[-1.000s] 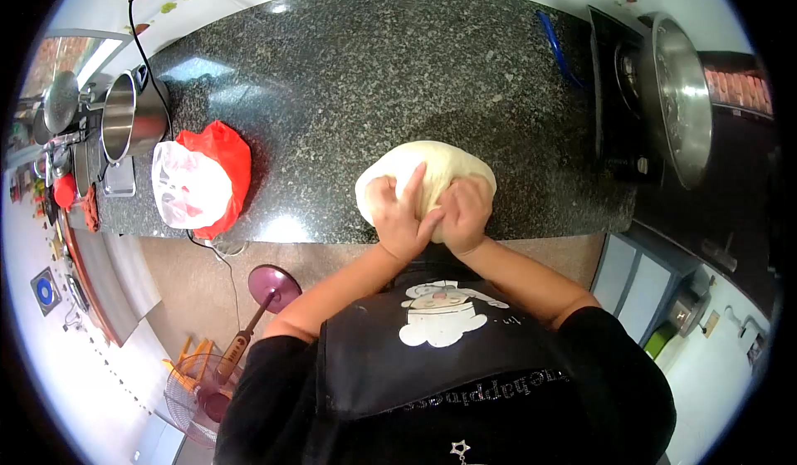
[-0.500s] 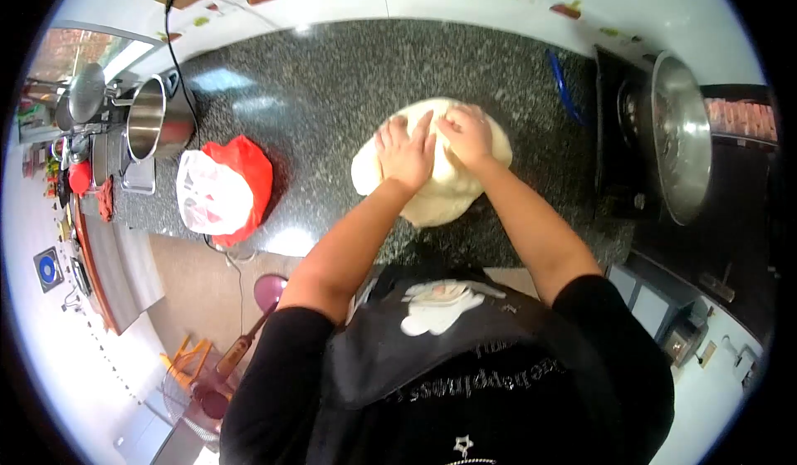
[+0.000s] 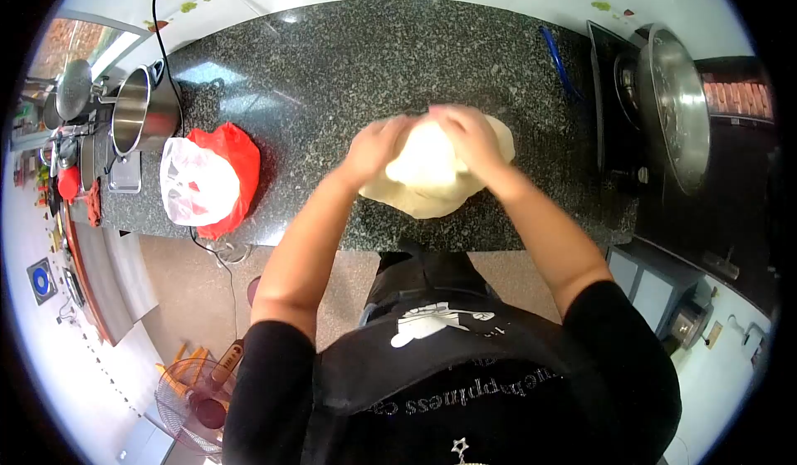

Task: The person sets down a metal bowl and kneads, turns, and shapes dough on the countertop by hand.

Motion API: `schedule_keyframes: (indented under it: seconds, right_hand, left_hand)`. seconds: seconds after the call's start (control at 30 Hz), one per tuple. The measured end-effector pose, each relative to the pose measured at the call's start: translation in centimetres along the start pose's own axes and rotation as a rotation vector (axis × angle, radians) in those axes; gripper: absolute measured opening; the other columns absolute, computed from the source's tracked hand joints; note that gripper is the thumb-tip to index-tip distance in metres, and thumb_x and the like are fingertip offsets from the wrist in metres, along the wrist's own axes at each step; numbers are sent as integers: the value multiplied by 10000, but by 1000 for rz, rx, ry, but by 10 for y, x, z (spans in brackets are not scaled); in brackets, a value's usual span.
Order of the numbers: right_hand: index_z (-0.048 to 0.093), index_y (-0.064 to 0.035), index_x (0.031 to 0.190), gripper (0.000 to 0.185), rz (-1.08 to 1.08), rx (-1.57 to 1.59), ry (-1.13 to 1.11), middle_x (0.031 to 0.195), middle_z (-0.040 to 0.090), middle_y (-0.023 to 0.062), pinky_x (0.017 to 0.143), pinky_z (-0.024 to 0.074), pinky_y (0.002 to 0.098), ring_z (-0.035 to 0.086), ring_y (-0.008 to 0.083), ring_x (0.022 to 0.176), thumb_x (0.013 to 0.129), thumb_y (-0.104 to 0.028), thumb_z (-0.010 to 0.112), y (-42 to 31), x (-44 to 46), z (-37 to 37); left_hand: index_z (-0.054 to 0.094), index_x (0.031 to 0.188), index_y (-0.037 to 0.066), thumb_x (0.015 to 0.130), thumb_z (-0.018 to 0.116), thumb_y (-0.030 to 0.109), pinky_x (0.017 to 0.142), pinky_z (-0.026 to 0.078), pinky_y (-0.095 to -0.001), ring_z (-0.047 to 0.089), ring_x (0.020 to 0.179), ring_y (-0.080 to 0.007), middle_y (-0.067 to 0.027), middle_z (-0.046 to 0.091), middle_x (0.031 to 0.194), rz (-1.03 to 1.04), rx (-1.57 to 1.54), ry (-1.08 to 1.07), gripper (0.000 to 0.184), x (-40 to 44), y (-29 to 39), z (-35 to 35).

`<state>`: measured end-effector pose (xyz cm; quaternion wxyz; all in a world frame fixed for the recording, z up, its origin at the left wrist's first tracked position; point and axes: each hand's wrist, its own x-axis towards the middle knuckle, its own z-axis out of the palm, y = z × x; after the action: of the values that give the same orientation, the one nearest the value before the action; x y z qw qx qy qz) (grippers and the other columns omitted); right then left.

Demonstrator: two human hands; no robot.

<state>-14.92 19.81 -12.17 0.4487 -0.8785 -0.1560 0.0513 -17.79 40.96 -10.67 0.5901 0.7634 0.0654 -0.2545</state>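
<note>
A large pale lump of dough (image 3: 427, 170) lies on the speckled dark countertop in front of me, its near edge spread flat and its middle raised. My left hand (image 3: 375, 145) is curled over the dough's left side. On the other side, my right hand (image 3: 471, 137) grips the top right part, fingers bent over the far edge. The fingertips of both hands are partly hidden and slightly blurred. A flap of dough bulges up between the two hands.
On the left of the countertop (image 3: 332, 75) are a red and white plastic bag (image 3: 241, 174) and a steel pot (image 3: 162, 116). A blue strip-like object (image 3: 560, 62) lies right of the dough. Farther right, a large metal pan (image 3: 685, 112) leans over the stove (image 3: 610, 91).
My hands have gone from pressing on top of the dough to curling around its far and side edges. The dough's middle has been lifted and folded toward me. The view has shifted slightly.
</note>
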Motion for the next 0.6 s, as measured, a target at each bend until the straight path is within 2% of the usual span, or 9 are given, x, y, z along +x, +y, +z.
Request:
schedule_keyframes:
  seconds: [0.03, 0.1, 0.13, 0.17, 0.2, 0.3, 0.33, 0.47, 0.6]
  right_hand:
    - [756, -111, 940, 225, 29, 123, 38, 928, 733, 67, 953, 435, 408, 657, 243, 939, 960, -227, 564, -19, -29, -8]
    - [676, -84, 766, 196, -31, 25, 257, 822, 705, 41, 935, 408, 407, 635, 233, 856, 912, -140, 558, -50, -86, -6]
    - [622, -97, 763, 154, -172, -98, 343, 863, 693, 45, 960, 388, 431, 616, 262, 946, 896, -136, 555, -45, -109, 4]
    - [609, -119, 847, 94, -246, -260, 356, 995, 685, 36, 1011, 356, 474, 586, 290, 1060, 898, -186, 568, -34, -128, 16]
    - [598, -134, 886, 92, -314, -309, 380, 1057, 672, 33, 1036, 334, 488, 576, 295, 1110, 908, -219, 567, -18, -140, 30]
    - [576, -167, 956, 118, -446, -387, 424, 1181, 644, 21, 1090, 286, 509, 552, 301, 1214, 930, -279, 547, 16, -129, 49]
    - [571, -176, 972, 126, -473, -400, 428, 1212, 636, 16, 1105, 273, 512, 545, 301, 1241, 937, -293, 538, 24, -124, 50]
    - [550, -206, 1057, 195, -502, -388, 305, 1342, 590, 27, 1148, 232, 507, 520, 312, 1298, 948, -362, 507, 52, -85, 46]
    - [552, -183, 1107, 229, -496, -378, 320, 1361, 578, 49, 1124, 276, 528, 503, 331, 1317, 943, -339, 516, 57, -45, 42]
  left_hand:
    - [604, 1137, 21, 1030, 441, 207, 1022, 450, -404, 623, 1123, -320, -251, 631, 1172, -75, -66, 25, 269, -31, 9, 7]
    - [594, 1047, 36, 957, 544, 151, 962, 442, -470, 606, 1049, -333, -211, 620, 1122, -95, -279, 365, 154, -78, 10, 55]
    - [596, 1040, 52, 930, 581, 143, 944, 429, -497, 591, 1018, -335, -187, 610, 1113, 182, 107, 539, 143, -87, 1, 84]
    - [598, 1033, 68, 903, 618, 135, 926, 416, -523, 576, 987, -337, -164, 601, 1105, 469, 498, 688, 147, -92, -20, 107]
    - [623, 1178, 97, 924, 585, 229, 991, 383, -545, 566, 1121, -372, -153, 600, 1223, 619, 523, 723, 288, -91, -47, 118]
    - [573, 1365, 99, 952, 515, 305, 1061, 349, -534, 532, 1262, -387, -176, 574, 1343, 643, 784, 723, 465, -72, -61, 121]
    - [505, 1467, 108, 964, 434, 373, 1123, 292, -536, 443, 1393, -390, -180, 503, 1473, 604, 822, 705, 573, -64, -66, 122]
    - [494, 1474, 122, 962, 381, 406, 1169, 218, -548, 358, 1457, -380, -145, 429, 1553, 540, 838, 571, 597, -20, -63, 98]
    - [401, 1516, 144, 876, 518, 337, 1172, 235, -587, 361, 1441, -369, -127, 413, 1543, 490, 885, 461, 679, 23, -36, 67]
